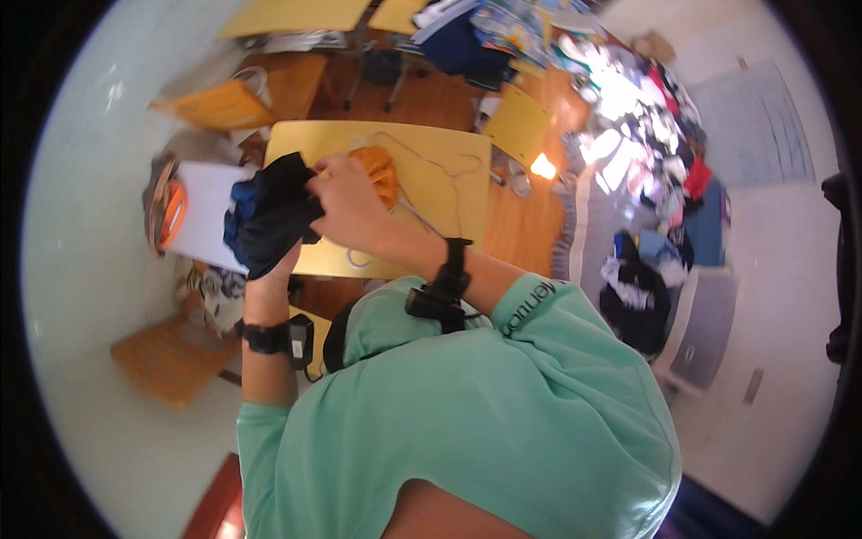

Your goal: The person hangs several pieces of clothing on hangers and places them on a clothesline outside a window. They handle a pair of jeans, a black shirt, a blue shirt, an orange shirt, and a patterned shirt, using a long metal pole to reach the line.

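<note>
A bunched black cloth [279, 215] is held up above the left part of a yellow table [323, 135]. My left hand [288, 261] is under the cloth, which hides most of its fingers. My right hand [349, 202] pinches the cloth's right edge between thumb and fingers. Behind the black cloth, on the left, a blue cloth [240, 219] shows; whether the two are joined I cannot tell. An orange cloth [378, 168] lies on the table just beyond my right hand. A thin pinkish cord or wire [458, 174] runs across the tabletop, and a pale ring [357, 258] sits near its front edge.
A white surface [202, 209] with an orange-rimmed item [174, 212] adjoins on the left. Wooden chairs [222, 106] stand near the left wall. At the right, a large heap of clothes [653, 128] spreads beside a grey mat [592, 222]. A slipper [518, 178] lies on the wooden floor.
</note>
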`<state>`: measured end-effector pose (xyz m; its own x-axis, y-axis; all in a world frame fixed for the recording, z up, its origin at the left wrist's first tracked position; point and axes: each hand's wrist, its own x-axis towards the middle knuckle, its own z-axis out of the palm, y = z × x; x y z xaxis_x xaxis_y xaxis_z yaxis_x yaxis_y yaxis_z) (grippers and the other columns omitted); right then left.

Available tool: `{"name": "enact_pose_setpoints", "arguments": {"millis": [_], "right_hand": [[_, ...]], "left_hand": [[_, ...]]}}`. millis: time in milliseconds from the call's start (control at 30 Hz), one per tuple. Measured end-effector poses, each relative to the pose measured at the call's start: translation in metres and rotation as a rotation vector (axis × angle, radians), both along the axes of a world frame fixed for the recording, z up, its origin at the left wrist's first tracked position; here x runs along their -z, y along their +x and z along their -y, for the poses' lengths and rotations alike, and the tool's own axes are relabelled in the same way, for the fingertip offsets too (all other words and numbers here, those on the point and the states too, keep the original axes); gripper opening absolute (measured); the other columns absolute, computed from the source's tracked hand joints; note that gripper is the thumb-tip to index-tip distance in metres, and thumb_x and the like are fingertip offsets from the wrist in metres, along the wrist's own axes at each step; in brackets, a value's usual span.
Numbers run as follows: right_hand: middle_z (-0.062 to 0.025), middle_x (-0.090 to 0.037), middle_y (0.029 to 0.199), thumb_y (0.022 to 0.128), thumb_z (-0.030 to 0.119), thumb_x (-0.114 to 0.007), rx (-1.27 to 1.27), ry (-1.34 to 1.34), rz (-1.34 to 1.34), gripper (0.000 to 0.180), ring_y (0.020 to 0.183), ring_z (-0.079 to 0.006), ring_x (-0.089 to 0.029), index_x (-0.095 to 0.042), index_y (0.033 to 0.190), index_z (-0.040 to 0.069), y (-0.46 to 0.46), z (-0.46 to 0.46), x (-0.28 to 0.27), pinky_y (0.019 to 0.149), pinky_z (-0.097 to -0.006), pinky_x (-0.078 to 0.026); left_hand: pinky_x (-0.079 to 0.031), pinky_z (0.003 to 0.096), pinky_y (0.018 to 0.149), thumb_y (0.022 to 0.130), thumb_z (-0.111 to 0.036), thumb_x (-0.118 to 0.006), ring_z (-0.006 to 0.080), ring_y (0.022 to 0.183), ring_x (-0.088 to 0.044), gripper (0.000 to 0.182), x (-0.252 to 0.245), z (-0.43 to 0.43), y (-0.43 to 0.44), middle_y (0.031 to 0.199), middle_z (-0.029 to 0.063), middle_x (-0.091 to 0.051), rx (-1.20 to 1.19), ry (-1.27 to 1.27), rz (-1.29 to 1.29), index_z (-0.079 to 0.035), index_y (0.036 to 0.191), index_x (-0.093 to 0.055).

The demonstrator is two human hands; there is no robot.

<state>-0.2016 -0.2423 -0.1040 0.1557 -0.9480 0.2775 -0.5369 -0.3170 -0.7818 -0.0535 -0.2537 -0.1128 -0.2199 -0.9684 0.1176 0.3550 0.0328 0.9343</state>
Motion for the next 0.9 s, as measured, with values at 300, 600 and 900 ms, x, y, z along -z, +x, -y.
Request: {"name": "enact_pose_setpoints", "arguments": {"millis": [300,600,900], "right_hand": [[-0.0092,-0.065,0.093,0.078,0.006,-0.063,-0.248,0.552,0.876,0.028,0.089,-0.0175,-0.059,-0.061,0.103,-0.004,-0.023,-0.020,-0.005,0.085,-0.0283,-0.047],[-0.0047,-0.064,0.104,0.076,0.016,-0.080,-0.531,0.893,1.438,0.048,0.101,-0.0163,-0.059,-0.059,0.116,0.002,-0.016,-0.029,0.026,0.088,-0.0323,-0.049],[-0.0270,-0.055,0.129,0.077,0.043,-0.074,-0.290,0.748,0.465,0.078,0.118,-0.0357,-0.054,-0.051,0.127,-0.011,-0.035,-0.018,0.057,0.098,-0.0379,-0.044]], "left_hand": [[-0.049,0.0278,0.088,0.079,0.004,-0.063,0.0169,0.097,-0.061,0.028,0.038,0.006,-0.004,0.102,0.0069,-0.062,0.085,-0.011,0.010,0.001,0.107,-0.059],[-0.047,0.0283,0.091,0.093,-0.008,-0.051,0.0193,0.102,-0.060,0.027,0.063,-0.014,0.052,0.112,0.0081,-0.062,0.220,0.248,0.658,-0.001,0.118,-0.058],[-0.038,0.0342,0.107,0.101,-0.021,-0.044,0.0200,0.124,-0.050,0.041,0.111,0.047,0.094,0.137,0.0096,-0.051,0.460,0.178,1.005,-0.002,0.138,-0.046]]}}
